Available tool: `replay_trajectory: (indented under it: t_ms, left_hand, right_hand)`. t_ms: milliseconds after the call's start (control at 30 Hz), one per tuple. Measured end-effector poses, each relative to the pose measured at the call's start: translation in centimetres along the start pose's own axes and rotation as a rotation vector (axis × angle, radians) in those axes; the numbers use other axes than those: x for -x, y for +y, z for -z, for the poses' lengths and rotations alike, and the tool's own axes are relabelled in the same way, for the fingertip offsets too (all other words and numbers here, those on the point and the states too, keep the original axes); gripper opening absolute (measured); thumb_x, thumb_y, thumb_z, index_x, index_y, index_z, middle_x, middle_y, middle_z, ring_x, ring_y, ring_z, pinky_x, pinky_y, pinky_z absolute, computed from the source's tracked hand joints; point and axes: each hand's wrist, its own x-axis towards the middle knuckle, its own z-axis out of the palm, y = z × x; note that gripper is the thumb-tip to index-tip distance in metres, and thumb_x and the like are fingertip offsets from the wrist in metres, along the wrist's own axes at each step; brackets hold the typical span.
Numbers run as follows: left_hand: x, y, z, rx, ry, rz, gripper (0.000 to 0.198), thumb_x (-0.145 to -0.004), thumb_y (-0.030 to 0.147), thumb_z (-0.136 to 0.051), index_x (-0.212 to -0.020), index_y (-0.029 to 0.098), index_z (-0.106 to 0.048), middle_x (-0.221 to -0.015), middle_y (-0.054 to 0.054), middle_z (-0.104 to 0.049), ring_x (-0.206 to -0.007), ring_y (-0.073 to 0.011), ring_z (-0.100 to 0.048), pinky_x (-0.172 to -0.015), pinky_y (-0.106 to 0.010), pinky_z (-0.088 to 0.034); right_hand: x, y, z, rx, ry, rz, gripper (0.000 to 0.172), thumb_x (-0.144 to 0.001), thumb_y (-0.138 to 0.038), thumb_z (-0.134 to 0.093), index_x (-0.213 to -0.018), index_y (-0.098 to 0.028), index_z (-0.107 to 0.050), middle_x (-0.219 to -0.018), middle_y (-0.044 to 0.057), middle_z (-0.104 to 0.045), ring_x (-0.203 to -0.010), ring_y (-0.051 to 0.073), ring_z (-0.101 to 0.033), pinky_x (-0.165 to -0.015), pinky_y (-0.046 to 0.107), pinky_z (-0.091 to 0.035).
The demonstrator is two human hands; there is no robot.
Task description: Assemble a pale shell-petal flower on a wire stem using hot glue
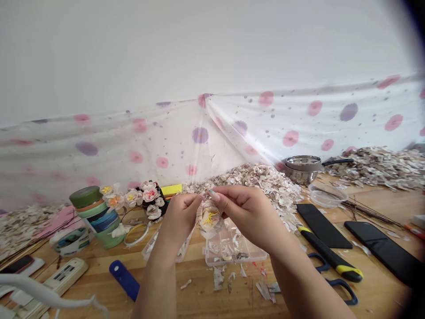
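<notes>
In the middle of the head view, a handmade flower (210, 218) with pale, papery petals and yellow stamens hangs just below my fingertips. My left hand (182, 213) is closed in a pinch at the flower's upper left edge. From the other side, my right hand (247, 212) pinches at its top edge, thumb and forefinger pressed together, a bluish nail showing. The fingertips of both hands almost meet, and what lies exactly between them is mostly hidden. Beneath the flower stands a clear compartment box (232, 261) with petal scraps in it.
Behind the hands rises a heap of pale flakes (255, 177). Finished flowers (150, 192) and a tape stack (96, 217) stand left; a blue tool (124, 280) lies nearer. Rightward are a steel pan (303, 170), a yellow-black cutter (332, 254), scissors (345, 288) and a phone (381, 248).
</notes>
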Motion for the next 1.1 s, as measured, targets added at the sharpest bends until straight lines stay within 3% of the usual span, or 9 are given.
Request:
replay_trajectory:
  t_ms: [333,567,733,967,1100]
  left_hand:
    - [0.44,0.61,-0.58,-0.045,0.117,0.005,0.043,-0.079,0.048,-0.054,-0.05,0.017,-0.046,-0.051,0.002,-0.04,-0.054,-0.0123,-0.036,-0.049,-0.024,-0.029]
    - [0.39,0.48,-0.68,0.005,0.136,0.011,0.043,-0.077,0.049,-0.055,-0.049,0.018,-0.044,-0.049,0.002,-0.039,-0.053,-0.0119,-0.034,-0.048,-0.024,-0.025]
    - [0.38,0.37,-0.55,0.01,0.129,0.012,0.044,-0.076,0.048,-0.058,-0.049,0.018,-0.043,-0.049,0.003,-0.036,-0.052,-0.0111,-0.032,-0.048,-0.024,-0.023]
    - [0.09,0.05,-0.48,0.06,0.193,-0.008,0.048,-0.075,0.051,-0.061,-0.048,0.019,-0.038,-0.047,0.003,-0.03,-0.053,-0.0115,-0.03,-0.048,-0.025,-0.021]
    - [0.05,-0.2,-0.24,0.12,0.219,-0.039,0.047,-0.073,0.049,-0.065,-0.048,0.019,-0.038,-0.048,0.003,-0.032,-0.052,-0.011,-0.03,-0.047,-0.025,-0.022]
  right_hand:
    - [0.05,-0.21,0.01,-0.035,-0.001,-0.004,0.028,-0.09,-0.04,-0.059,-0.099,-0.021,-0.078,-0.072,0.001,-0.07,-0.064,0.011,-0.058,-0.057,0.023,-0.044]
    - [-0.37,0.36,0.33,-0.242,-0.07,-0.063,0.038,-0.089,-0.052,-0.057,-0.092,-0.02,-0.077,-0.074,0.003,-0.069,-0.067,0.012,-0.062,-0.062,0.023,-0.052]
    - [-0.68,0.15,0.26,-0.417,-0.101,-0.102,0.034,-0.092,-0.046,-0.054,-0.096,-0.019,-0.073,-0.072,0.001,-0.067,-0.063,0.01,-0.062,-0.062,0.022,-0.054]
    - [-0.56,-0.11,-0.28,-0.471,0.005,-0.066,0.026,-0.091,-0.034,-0.058,-0.114,-0.02,-0.057,-0.114,0.008,-0.065,-0.071,0.009,-0.063,-0.062,0.021,-0.055]
    - [-0.24,-0.16,-0.45,-0.436,0.001,0.044,0.024,-0.093,-0.032,-0.054,-0.115,-0.021,-0.055,-0.119,0.008,-0.063,-0.08,0.01,-0.065,-0.067,0.021,-0.055]
